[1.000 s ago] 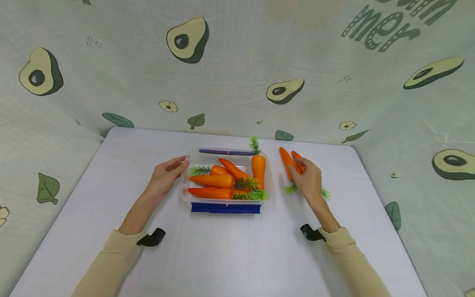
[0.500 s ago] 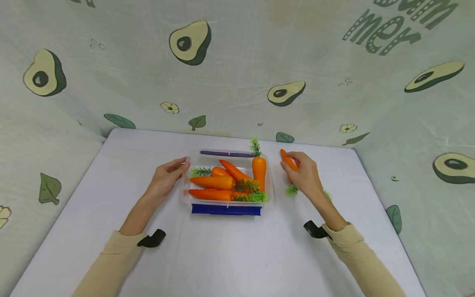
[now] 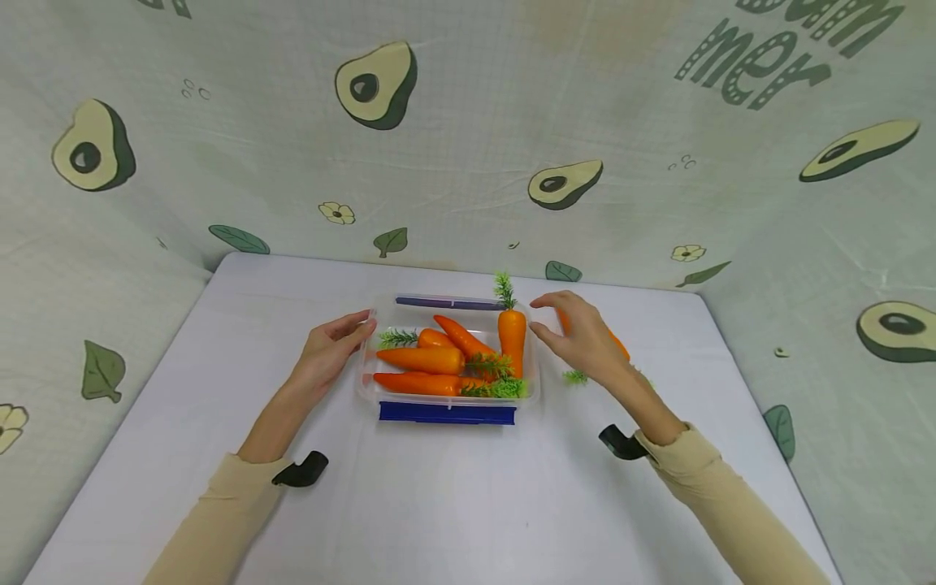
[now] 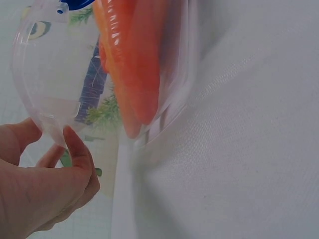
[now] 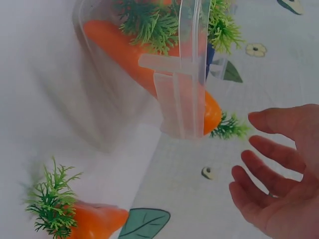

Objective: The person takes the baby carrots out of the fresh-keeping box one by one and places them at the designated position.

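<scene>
Near the far edge of the white surface (image 3: 453, 504), a clear box (image 3: 448, 413) holds orange carrots (image 3: 420, 359); the left hand (image 3: 325, 349) has its grip pinching the box's left rim. The right hand (image 3: 581, 337), grip spread, hovers just beside its right side (loose carrots (image 3: 620, 345) lie partly hidden behind it).

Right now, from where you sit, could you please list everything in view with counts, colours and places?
table: one, white, foreground
printed cloth: one, pale grey-green, behind and beside the table
plastic box: one, clear, on the table
latches: two, blue, near and far sides of the box
carrots in the box: at least five, orange with green tops
loose carrots: two, orange, right of the box, partly hidden in the head view
wrist pieces: two, black, at the cuffs
sleeves: two, beige, on the arms
left hand: one, gripping the box's left side
right hand: one, empty, beside the box
</scene>
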A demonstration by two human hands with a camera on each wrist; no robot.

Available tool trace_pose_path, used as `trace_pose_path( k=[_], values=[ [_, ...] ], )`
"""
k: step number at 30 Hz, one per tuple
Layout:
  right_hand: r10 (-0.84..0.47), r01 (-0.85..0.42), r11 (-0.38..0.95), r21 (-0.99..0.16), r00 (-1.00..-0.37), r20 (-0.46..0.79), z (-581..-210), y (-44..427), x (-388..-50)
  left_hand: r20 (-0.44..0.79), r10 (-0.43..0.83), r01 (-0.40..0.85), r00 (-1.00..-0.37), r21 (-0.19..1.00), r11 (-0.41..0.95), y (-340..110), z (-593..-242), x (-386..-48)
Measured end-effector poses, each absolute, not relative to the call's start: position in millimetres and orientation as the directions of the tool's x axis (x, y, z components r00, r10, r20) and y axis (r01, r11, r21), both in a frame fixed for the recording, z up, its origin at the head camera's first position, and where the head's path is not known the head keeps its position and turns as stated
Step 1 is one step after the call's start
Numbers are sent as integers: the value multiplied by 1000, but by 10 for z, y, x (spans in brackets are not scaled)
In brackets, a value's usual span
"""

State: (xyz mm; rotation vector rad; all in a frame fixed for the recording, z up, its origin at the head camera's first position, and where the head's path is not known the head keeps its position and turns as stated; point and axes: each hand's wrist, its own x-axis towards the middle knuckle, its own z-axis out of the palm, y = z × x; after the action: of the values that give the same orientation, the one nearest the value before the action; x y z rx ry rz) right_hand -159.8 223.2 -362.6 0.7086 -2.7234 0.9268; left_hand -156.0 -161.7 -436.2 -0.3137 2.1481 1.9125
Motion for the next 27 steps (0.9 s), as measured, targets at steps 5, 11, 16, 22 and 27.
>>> trace_pose_path(
  k=[5,11,16,22,27],
  values=[
    [-497,-567,661,-492,-822,279,-3618,2160,-1649,-331,0,-329,-944,938,110,-1613,-4358,-1569],
    [-578,-595,640,-486,-790,204,-3632,2098,-1709,-334,1,-332,-942,936,113,-1599,-4347,-1562],
    [-631,-601,646,-470,-767,113,-3647,2037,-1745,-319,11,-316,-948,943,106,-1595,-4347,-1552],
    [-733,-685,584,-436,-675,80,-3713,1957,-1826,-316,16,-313,-949,945,99,-1597,-4335,-1544],
    [-785,-741,539,-401,-615,79,-3737,1911,-1878,-326,12,-324,-945,941,96,-1602,-4337,-1546]
  ],
)
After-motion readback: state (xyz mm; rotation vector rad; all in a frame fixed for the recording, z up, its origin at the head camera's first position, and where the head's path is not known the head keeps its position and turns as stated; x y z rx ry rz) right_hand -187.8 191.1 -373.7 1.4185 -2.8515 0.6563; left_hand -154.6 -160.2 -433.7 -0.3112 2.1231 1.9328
